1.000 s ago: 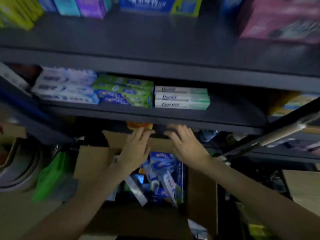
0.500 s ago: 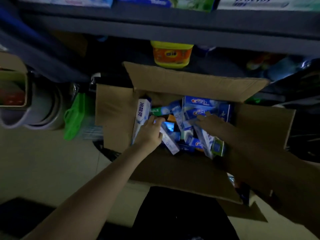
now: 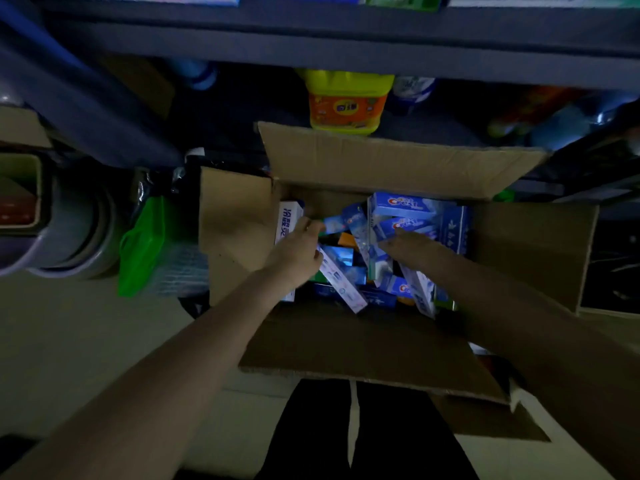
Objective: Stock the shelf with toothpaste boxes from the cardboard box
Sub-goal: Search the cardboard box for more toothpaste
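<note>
In the head view, both forearms reach from the lower corners toward the open cardboard box at the centre. The left hand enters from 7 o'clock, knuckles up, its fingers bent down among the cartons beside a white toothpaste box that leans against the box's 9 o'clock wall; whether those fingers actually clamp a carton cannot be told. The right hand comes in from 4 o'clock, lying flat and dim, fingers stretched out straight and resting on a blue Crest box at the 1 o'clock side of the heap.

Compared with half a second ago, the left hand has slid further toward 12 o'clock, now alongside the white carton's upper half, while the right hand has barely shifted. A second ago both hands were up at the shelf edge.

The toothpaste boxes lie jumbled inside the cardboard box, mostly blue and white, some green and orange, tilted every way; one long pale carton slants toward 5 o'clock. The box's flaps spread open on all four sides. Beyond it, at 12 o'clock, a yellow bottle stands under the shelf; a green bag sits at 9 o'clock.
</note>
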Available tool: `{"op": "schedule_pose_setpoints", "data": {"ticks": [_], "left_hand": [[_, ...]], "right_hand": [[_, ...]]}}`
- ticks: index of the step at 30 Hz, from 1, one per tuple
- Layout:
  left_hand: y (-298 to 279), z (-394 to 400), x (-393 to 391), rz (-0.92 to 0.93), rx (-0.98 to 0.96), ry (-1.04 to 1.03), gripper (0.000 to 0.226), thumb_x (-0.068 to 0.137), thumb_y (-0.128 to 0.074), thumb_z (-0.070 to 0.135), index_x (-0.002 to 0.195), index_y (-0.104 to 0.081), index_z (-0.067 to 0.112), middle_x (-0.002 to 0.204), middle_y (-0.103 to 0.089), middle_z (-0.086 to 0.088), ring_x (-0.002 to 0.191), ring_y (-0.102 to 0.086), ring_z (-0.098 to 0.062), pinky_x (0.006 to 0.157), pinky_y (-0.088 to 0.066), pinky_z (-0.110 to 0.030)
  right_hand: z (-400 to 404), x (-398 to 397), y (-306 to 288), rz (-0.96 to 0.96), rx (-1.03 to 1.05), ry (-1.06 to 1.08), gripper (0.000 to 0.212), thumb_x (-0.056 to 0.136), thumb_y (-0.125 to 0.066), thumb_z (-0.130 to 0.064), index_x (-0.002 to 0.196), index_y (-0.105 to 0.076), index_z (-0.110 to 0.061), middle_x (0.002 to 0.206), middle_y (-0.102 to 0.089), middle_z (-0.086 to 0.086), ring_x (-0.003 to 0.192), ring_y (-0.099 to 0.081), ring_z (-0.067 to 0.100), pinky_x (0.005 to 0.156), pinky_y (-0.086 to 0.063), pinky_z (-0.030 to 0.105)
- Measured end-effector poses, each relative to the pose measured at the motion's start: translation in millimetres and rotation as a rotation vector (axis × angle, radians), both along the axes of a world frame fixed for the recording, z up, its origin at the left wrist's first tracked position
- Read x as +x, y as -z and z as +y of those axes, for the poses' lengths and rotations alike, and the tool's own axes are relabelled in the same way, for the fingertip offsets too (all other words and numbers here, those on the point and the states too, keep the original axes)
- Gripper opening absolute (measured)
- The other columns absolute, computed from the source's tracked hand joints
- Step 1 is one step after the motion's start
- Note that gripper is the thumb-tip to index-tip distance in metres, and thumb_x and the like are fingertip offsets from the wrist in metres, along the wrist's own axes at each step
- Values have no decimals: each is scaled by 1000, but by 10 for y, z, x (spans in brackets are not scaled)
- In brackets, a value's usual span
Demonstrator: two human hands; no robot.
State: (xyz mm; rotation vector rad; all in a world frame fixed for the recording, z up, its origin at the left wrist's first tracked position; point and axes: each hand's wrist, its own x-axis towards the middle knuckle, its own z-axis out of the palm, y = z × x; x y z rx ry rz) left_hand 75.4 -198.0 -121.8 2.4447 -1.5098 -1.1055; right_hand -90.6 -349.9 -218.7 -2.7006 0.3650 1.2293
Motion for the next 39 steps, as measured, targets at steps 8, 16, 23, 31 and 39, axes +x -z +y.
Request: {"op": "schedule_pose_setpoints", "data": {"ticks": [8, 16, 23, 31, 39], "left_hand": [[-579, -124, -109, 280, 24, 9, 35, 93, -52, 16, 127, -45, 13, 122, -52, -6, 103, -54, -22, 73, -38, -24], [-1974, -490, 190, 444, -102, 59, 43, 74, -77, 15, 112, -57, 11, 105, -60, 3, 101, -55, -12, 76, -44, -13], [-3521, -642, 638, 470, -391, -5, 28, 76, -74, 8, 100, -63, 15, 89, -66, 4, 70, -62, -1, 60, -48, -12], [-4486, -661, 838, 765, -723, -207, 6, 87, -59, 19, 92, -62, 16, 78, -73, 5, 73, -67, -7, 69, -56, -18], [-4764, -815, 712, 812, -770, -155, 28, 86, -58, 29, 102, -63, 8, 93, -72, -4, 91, -64, -18, 88, -49, -29]], "right_hand": [[168, 115, -1201, 56, 189, 75, 50, 82, -70, -30, 123, -53, -7, 122, -55, 14, 117, -47, 30, 97, -40, 37], [-60, 775, -3441, -388, 165, 117, 34, 77, -75, -21, 98, -62, 1, 89, -63, 19, 74, -50, 25, 63, -36, 31], [-228, 778, -5020, -850, 104, 323, 36, 89, -62, -31, 117, -60, -10, 111, -65, 5, 93, -56, 13, 82, -42, 22], [-337, 552, -5554, -955, 322, 706, 36, 99, -36, -38, 104, -59, -11, 99, -65, 10, 68, -59, 13, 57, -46, 21], [-251, 670, -5776, -1128, 584, 769, 46, 88, -63, -26, 129, -46, -14, 109, -64, 4, 68, -58, 16, 49, -43, 21]]}}
